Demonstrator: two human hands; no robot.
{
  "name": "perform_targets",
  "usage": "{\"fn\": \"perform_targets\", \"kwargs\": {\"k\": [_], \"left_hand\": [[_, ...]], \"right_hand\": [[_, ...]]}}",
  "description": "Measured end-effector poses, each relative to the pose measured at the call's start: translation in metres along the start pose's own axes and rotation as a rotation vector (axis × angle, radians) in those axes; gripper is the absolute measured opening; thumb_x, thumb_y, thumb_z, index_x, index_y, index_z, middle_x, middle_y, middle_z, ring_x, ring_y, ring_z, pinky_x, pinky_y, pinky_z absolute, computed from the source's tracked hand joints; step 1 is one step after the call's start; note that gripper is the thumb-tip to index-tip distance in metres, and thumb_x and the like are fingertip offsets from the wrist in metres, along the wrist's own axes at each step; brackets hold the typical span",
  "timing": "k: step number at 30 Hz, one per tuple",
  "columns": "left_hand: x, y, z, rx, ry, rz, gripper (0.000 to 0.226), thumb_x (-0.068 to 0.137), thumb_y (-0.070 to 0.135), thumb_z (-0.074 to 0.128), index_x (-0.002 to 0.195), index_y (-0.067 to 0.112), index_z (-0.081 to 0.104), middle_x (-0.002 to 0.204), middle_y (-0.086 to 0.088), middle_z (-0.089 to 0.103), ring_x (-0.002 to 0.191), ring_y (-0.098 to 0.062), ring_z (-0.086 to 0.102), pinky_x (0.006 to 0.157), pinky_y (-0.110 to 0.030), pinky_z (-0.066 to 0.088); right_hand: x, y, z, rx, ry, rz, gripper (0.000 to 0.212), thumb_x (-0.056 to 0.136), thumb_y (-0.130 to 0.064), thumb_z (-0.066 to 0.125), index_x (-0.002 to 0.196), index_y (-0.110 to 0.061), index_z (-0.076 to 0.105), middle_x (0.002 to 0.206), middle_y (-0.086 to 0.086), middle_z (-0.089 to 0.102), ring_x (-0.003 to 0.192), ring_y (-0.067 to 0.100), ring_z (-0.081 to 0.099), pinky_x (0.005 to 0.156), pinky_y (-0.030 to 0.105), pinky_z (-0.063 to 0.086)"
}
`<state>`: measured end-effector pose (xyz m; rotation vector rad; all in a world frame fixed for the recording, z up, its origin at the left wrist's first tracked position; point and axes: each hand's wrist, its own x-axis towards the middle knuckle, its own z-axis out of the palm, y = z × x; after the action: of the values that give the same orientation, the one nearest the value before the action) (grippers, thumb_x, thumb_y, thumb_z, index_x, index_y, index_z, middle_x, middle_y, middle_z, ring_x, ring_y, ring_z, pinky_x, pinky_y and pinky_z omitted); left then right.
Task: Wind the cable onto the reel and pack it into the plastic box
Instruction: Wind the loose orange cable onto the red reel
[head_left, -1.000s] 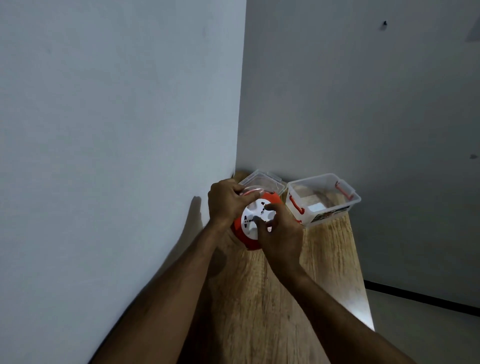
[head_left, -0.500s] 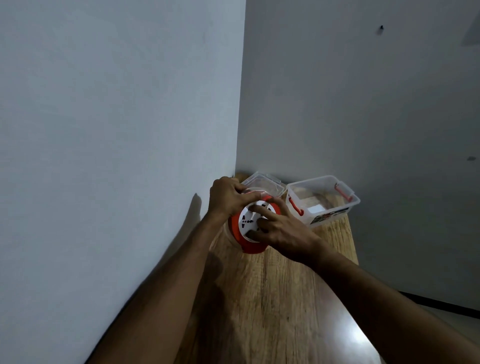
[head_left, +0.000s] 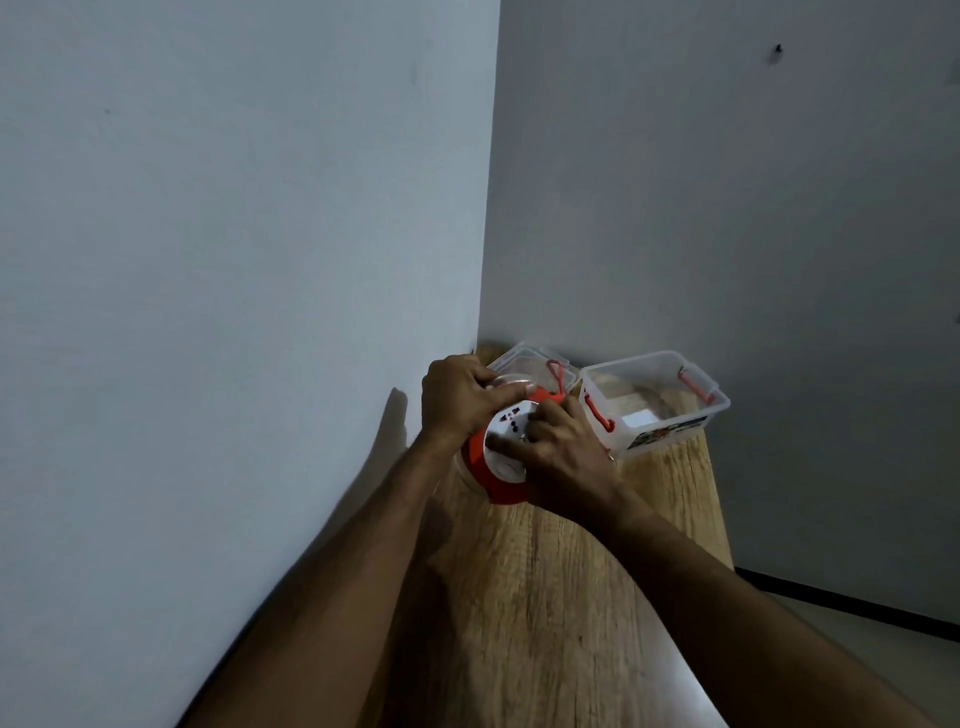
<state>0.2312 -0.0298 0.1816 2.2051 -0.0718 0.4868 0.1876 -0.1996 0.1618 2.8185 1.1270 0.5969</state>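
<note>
Reel (head_left: 485, 457) orange-rimmed, white socket face, tilted

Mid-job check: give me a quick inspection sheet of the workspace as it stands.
Surface: wooden table set in a wall corner.
Job's things: orange-and-white cable reel held tilted above the table; open plastic box with red handles at the far end; its lid behind the reel.
Clutter: nothing seen.
Grippers: left hand grips the reel's top; right hand lies on its socket face.
Cables: no loose cable seen.
Surroundings: plain grey walls, floor to the right.
</note>
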Motion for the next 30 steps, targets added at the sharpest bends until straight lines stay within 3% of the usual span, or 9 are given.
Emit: {"fn": "perform_targets", "kwargs": {"k": [3,7,13,17,20,22,26,28,30], "left_hand": [[-0.002,0.000,0.002,-0.024,0.035,-0.005,0.045,0.076,0.054,0.084,0.083,0.010,0.083,0.053,0.023,0.046,0.048,-0.004,0.050,0.047,-0.006,0.029],[-0.003,0.000,0.002,-0.046,0.038,-0.018,0.045,0.076,0.054,0.085,0.081,0.009,0.082,0.053,0.022,0.048,0.049,-0.005,0.051,0.051,-0.014,0.035],[-0.004,0.002,0.000,-0.040,0.037,-0.020,0.045,0.077,0.055,0.083,0.080,0.010,0.081,0.053,0.023,0.047,0.048,-0.005,0.051,0.051,-0.009,0.030],[-0.004,0.005,0.001,-0.028,0.053,-0.026,0.047,0.077,0.055,0.084,0.078,0.008,0.081,0.052,0.020,0.047,0.047,-0.005,0.049,0.049,-0.012,0.028],[-0.004,0.006,0.005,-0.038,0.073,-0.045,0.047,0.077,0.055,0.083,0.081,0.008,0.081,0.057,0.011,0.055,0.049,-0.005,0.052,0.051,-0.013,0.031],[-0.005,0.007,0.006,-0.027,0.059,-0.040,0.046,0.078,0.055,0.082,0.084,0.009,0.082,0.061,0.010,0.056,0.050,-0.004,0.052,0.052,-0.013,0.032],[-0.004,0.004,0.004,-0.021,0.049,-0.062,0.044,0.079,0.052,0.083,0.081,0.008,0.081,0.057,0.012,0.054,0.047,-0.004,0.050,0.043,-0.006,0.029],[0.000,0.001,0.002,-0.041,0.039,-0.083,0.042,0.080,0.050,0.083,0.081,0.007,0.081,0.061,0.006,0.061,0.047,-0.004,0.051,0.044,-0.004,0.036],[0.004,0.000,0.000,-0.034,0.021,-0.089,0.043,0.081,0.051,0.082,0.085,0.009,0.082,0.065,0.004,0.065,0.049,-0.004,0.052,0.044,-0.004,0.036]], "right_hand": [[0.000,-0.005,0.003,0.180,0.081,0.176,0.076,0.062,-0.039,0.092,0.131,-0.023,0.064,0.114,0.016,0.073,0.104,0.039,0.068,0.094,0.061,0.052],[0.000,-0.014,0.004,0.317,0.156,0.335,0.066,0.069,-0.039,0.088,0.129,-0.022,0.068,0.119,0.012,0.073,0.106,0.033,0.070,0.093,0.056,0.057],[0.003,-0.032,0.004,0.546,0.331,0.621,0.058,0.072,-0.042,0.086,0.124,-0.021,0.071,0.111,0.005,0.076,0.091,0.019,0.074,0.087,0.039,0.061],[0.010,-0.044,0.003,0.763,0.439,0.877,0.061,0.068,-0.039,0.091,0.123,-0.021,0.072,0.117,-0.001,0.074,0.095,0.008,0.067,0.084,0.018,0.052],[0.016,-0.050,0.001,0.999,0.474,1.193,0.065,0.064,-0.034,0.094,0.123,-0.022,0.071,0.126,0.001,0.070,0.104,0.014,0.066,0.081,0.020,0.052],[0.018,-0.051,0.003,1.081,0.464,1.281,0.066,0.064,-0.035,0.093,0.125,-0.022,0.070,0.128,0.002,0.068,0.103,0.012,0.062,0.072,0.014,0.046],[0.013,-0.050,0.000,0.910,0.430,1.077,0.062,0.074,-0.043,0.086,0.129,-0.022,0.066,0.127,0.001,0.070,0.108,0.016,0.067,0.084,0.020,0.051],[0.006,-0.045,-0.004,0.645,0.416,0.792,0.060,0.081,-0.042,0.082,0.133,-0.021,0.061,0.122,0.003,0.072,0.104,0.017,0.070,0.087,0.027,0.056],[-0.003,-0.032,-0.005,0.268,0.347,0.384,0.063,0.080,-0.035,0.083,0.134,-0.012,0.060,0.118,0.013,0.073,0.104,0.030,0.071,0.094,0.044,0.054]]}}
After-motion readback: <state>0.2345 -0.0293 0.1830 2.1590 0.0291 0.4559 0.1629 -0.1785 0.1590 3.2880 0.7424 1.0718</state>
